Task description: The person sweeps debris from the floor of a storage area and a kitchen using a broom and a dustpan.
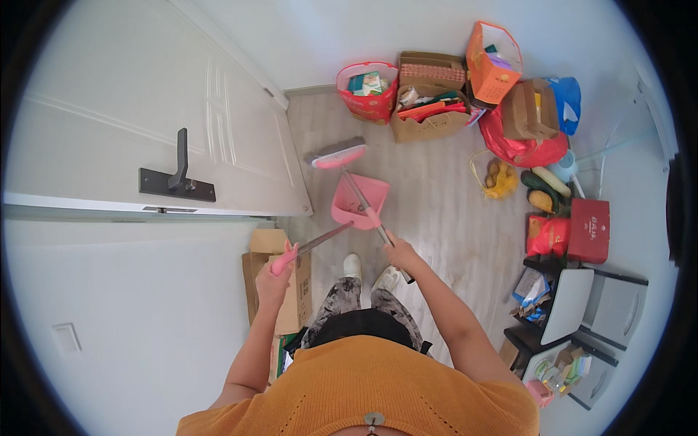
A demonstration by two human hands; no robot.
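Observation:
My left hand (274, 282) grips the pink handle of a long-handled dustpan, whose pink pan (374, 192) rests on the wood-look floor in front of my feet. In my right hand (402, 253) is the metal pole of a broom. The pole crosses over the pan, and the pink broom head (340, 156) with grey bristles lies just beyond it, near the door's edge. Some small dark debris (360, 207) shows in the pan.
A white door (163, 109) with a black handle stands at the left, above a cardboard box (297, 289). Along the far wall are a red bag (371, 98), a paper bag (431, 122) and an orange bag (493, 65). Vegetables (540, 185), a red box (589, 230) and grey drawers (613, 310) line the right side.

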